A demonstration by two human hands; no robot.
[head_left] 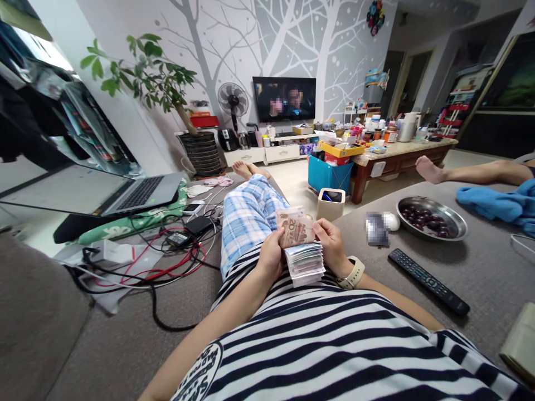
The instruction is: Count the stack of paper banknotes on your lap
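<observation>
My left hand (272, 255) is closed round the left side of some banknotes (297, 233), which stand upright above my lap. The front note is brownish and shows a 20; a pinkish note edge shows behind it. My right hand (330, 244), with a pale watch (351, 274) on its wrist, pinches the right edge of the same notes. Below the fingers a thick stack of folded paper (305, 264) fans out towards my striped shirt. How its lower end is held is hidden by my hands.
To the left lie a laptop (125, 192) and tangled cables (167, 267). On the right are a remote control (428, 281), a metal bowl (460, 225) of dark round fruit, a white mouse (392, 221) and a blue cloth (497, 203). Another person's foot (430, 170) rests beyond the bowl.
</observation>
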